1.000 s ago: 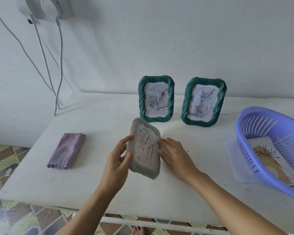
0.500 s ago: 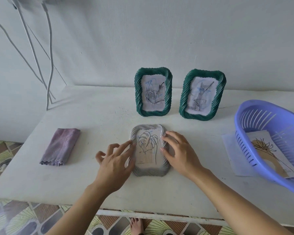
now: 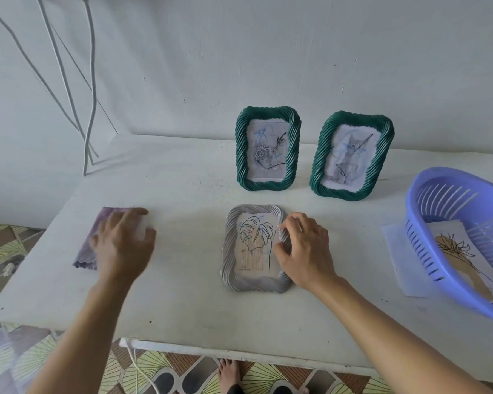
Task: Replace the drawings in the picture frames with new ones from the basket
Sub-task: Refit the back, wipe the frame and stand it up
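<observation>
- At tabletop [image 3: 182,294] centre: grey frame [image 3: 230,260], lying flat, face up, holding a leaf drawing [image 3: 255,241].
- Right grip [image 3: 305,248]: fingers curled over the grey frame's right rim, holding it.
- Left grip [image 3: 123,243]: motion-blurred, fingers spread and relaxed, laid on a folded purple cloth [image 3: 107,220] at the left of the tabletop, well apart from the grey frame.
- At the back, near the wall: two green frames, upright, side by side; left green frame [image 3: 239,155] shows a rose, right green frame [image 3: 319,166] a cat.
- At the right edge: purple basket [image 3: 427,251], a flower drawing [image 3: 453,245] inside, resting on a white sheet [image 3: 393,251].
- On the wall, left: white cables [image 3: 90,109].
</observation>
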Motion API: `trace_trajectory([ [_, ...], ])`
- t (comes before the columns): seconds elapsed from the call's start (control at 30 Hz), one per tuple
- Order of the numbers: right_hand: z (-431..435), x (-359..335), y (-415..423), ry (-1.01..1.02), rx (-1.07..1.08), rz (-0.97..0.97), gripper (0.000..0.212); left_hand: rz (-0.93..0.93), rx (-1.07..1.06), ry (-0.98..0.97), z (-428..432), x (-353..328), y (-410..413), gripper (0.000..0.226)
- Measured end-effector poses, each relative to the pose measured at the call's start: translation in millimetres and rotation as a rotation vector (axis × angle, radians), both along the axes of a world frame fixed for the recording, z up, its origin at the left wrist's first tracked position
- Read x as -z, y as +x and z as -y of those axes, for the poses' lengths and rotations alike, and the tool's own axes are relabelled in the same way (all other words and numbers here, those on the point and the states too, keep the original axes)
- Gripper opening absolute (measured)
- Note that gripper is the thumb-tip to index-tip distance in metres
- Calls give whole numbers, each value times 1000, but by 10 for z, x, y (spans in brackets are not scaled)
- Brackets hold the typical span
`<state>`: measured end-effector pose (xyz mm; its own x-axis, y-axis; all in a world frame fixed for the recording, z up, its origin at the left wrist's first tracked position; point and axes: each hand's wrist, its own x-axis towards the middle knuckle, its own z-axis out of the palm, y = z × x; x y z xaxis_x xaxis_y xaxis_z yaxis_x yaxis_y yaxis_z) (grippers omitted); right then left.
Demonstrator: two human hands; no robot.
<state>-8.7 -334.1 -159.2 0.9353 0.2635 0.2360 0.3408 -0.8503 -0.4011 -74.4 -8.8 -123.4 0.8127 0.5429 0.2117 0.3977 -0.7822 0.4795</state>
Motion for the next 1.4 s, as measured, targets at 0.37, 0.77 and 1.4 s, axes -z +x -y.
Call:
trace_trajectory([
  [0.37,-46,78,13,73,32,42,32,-324,-212,-44,-451,19,-73,32],
  [0.77,8,54,34,118,-5,-15,38,-286,38,-223,-253,-245,-40,31],
  [1.4,-135,-853,-108,832,-274,-485,46,103,426,-1209,1210,-728,98,30],
])
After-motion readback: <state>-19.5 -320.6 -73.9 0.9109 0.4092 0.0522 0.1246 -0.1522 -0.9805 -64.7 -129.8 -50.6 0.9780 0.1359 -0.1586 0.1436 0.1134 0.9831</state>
